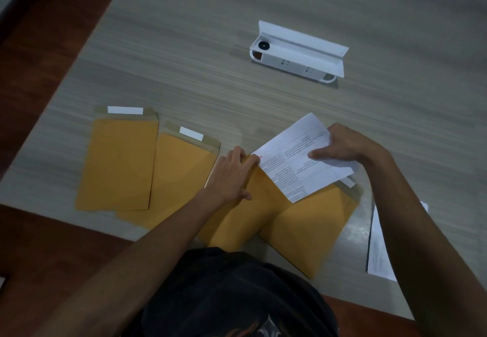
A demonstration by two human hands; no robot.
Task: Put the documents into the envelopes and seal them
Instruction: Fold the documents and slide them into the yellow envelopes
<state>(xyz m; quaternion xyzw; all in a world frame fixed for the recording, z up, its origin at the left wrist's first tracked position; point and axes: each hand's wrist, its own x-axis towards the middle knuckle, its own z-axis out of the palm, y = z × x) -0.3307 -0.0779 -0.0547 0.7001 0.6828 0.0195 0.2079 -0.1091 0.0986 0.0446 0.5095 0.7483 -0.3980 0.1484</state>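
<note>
Several brown envelopes lie along the near table edge. Two on the left, one (120,162) and another (179,175), have open flaps with white adhesive strips. My left hand (232,175) holds the mouth of a third envelope (237,220) in the middle. My right hand (345,146) grips a folded printed document (292,162), whose lower corner sits at that envelope's opening. A fourth envelope (313,226) lies to the right under the document, flap open.
A white power strip box (297,54) with its lid up stands further back on the wooden table (210,59). More printed sheets (379,249) lie at the right near edge, partly behind my right arm. Dark red floor shows at left.
</note>
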